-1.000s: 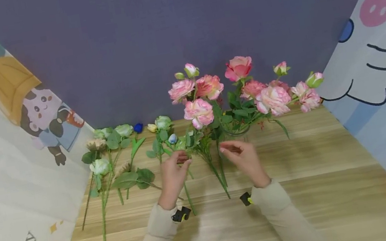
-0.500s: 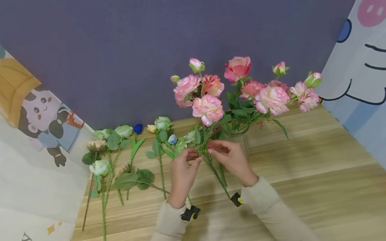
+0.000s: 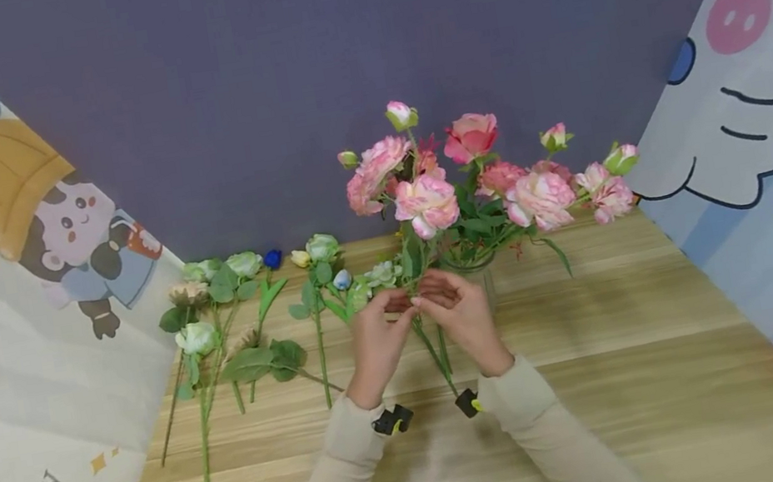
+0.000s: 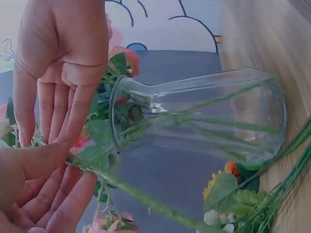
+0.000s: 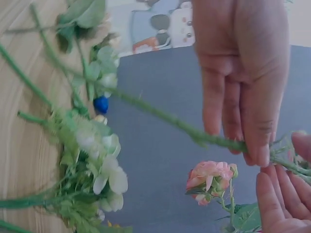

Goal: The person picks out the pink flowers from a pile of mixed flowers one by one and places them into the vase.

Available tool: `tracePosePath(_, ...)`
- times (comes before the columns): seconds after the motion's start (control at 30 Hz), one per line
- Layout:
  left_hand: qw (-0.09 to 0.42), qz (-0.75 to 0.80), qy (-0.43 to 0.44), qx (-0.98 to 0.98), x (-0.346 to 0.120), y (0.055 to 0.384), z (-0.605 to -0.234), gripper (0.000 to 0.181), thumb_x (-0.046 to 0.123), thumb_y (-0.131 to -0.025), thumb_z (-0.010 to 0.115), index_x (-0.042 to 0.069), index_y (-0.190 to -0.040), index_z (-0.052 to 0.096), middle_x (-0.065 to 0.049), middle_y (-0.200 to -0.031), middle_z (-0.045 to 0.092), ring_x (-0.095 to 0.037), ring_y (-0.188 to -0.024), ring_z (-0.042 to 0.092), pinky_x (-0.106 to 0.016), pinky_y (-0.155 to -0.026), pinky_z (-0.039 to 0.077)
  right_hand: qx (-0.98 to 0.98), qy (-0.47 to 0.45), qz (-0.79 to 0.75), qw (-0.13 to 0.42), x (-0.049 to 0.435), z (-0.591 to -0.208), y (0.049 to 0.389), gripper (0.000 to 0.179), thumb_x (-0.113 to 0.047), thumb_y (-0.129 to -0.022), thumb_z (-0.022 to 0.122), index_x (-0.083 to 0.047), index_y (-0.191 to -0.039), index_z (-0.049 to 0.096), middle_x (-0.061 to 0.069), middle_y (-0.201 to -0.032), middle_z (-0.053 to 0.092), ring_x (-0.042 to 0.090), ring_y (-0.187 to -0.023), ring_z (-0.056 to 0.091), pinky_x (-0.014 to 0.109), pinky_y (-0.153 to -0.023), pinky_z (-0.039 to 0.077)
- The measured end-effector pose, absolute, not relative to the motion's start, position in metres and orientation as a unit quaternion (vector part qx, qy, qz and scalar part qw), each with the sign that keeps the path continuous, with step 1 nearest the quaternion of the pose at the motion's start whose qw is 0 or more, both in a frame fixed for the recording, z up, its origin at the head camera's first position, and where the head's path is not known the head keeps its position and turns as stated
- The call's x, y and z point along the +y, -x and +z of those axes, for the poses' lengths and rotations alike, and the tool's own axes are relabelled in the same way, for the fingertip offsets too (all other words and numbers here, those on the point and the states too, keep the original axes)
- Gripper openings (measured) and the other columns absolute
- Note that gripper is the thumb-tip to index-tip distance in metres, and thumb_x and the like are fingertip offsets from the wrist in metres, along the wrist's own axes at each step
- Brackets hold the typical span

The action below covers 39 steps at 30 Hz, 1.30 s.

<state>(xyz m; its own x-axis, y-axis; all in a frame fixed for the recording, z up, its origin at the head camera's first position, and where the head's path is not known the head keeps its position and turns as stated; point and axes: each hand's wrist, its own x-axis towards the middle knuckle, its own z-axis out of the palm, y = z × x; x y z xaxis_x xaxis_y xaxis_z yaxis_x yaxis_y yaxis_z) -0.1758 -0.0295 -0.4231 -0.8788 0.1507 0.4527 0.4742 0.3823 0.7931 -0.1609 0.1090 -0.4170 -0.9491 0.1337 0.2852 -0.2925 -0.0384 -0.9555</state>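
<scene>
In front of me both hands meet at the stem of a pink peony spray, its blooms raised above my fingers. My left hand pinches the green stem between thumb and fingers. Right against it, my right hand pinches the stem a little higher, among thin side shoots; in the left wrist view it comes down from the top. The stem's lower end slants down and away from the fingers. A clear glass vase stands just behind my right hand, holding several stems with pink blooms.
Left on the wood table lie pale green roses, a blue bud and leafy stems. A white-flowered green bunch lies near the hands. Behind is a dark panel; printed curtains flank both sides.
Both hands have drawn together until their fingers meet at the stem. The pink blooms they hold have shifted right and turned, the top bud rising.
</scene>
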Motion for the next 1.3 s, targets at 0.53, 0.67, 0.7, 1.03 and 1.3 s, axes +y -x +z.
tracePosePath(0.53, 0.187, -0.559, 0.233, -0.774, -0.015, 0.181, -0.423, 0.024, 0.011, -0.079, 0.075, 0.001, -0.101, 0.073, -0.012, -0.094, 0.072, -0.020, -0.075, 0.069, -0.021, -0.062, 0.055, -0.701, -0.012, 0.693, 0.170, 0.121, -0.405, 0.165, 0.031, -0.002, -0.082, 0.071, 0.009, -0.111, 0.063, 0.024, -0.106, 0.065, 0.008, -0.087, 0.062, 0.019, -0.076, 0.052)
tracePosePath(0.67, 0.184, -0.551, 0.243, -0.777, -0.012, 0.181, -0.421, 0.025, 0.009, -0.082, 0.072, 0.001, -0.105, 0.071, -0.012, -0.097, 0.071, -0.019, -0.079, 0.069, -0.020, -0.063, 0.054, -0.701, -0.021, 0.689, 0.181, 0.122, -0.395, 0.163, 0.024, 0.002, -0.083, 0.069, 0.011, -0.105, 0.063, 0.025, -0.101, 0.064, 0.005, -0.085, 0.061, 0.018, -0.077, 0.051)
tracePosePath(0.7, 0.184, -0.547, 0.246, -0.779, -0.011, 0.181, -0.421, 0.025, 0.009, -0.083, 0.072, 0.001, -0.106, 0.071, -0.011, -0.098, 0.071, -0.019, -0.080, 0.069, -0.019, -0.063, 0.054, -0.701, -0.025, 0.688, 0.186, 0.122, -0.391, 0.161, 0.022, 0.003, -0.083, 0.068, 0.012, -0.103, 0.063, 0.025, -0.100, 0.064, 0.005, -0.084, 0.061, 0.018, -0.078, 0.051)
tracePosePath(1.03, 0.177, -0.548, 0.268, -0.772, -0.001, 0.183, -0.416, 0.028, 0.011, -0.085, 0.069, 0.000, -0.111, 0.068, -0.014, -0.099, 0.070, -0.022, -0.082, 0.069, -0.017, -0.066, 0.054, -0.696, -0.033, 0.679, 0.229, 0.126, -0.370, 0.157, 0.016, 0.008, -0.082, 0.066, 0.017, -0.095, 0.061, 0.015, -0.089, 0.066, 0.005, -0.081, 0.060, 0.022, -0.078, 0.049)
tracePosePath(1.3, 0.143, -0.582, 0.259, -0.757, 0.002, 0.196, -0.427, 0.031, 0.022, -0.097, 0.055, 0.003, -0.119, 0.065, -0.012, -0.104, 0.070, -0.024, -0.089, 0.067, -0.022, -0.068, 0.055, -0.677, -0.043, 0.687, 0.261, 0.137, -0.356, 0.163, 0.019, 0.004, -0.083, 0.068, 0.018, -0.095, 0.061, 0.007, -0.081, 0.067, 0.005, -0.076, 0.060, 0.017, -0.067, 0.049)
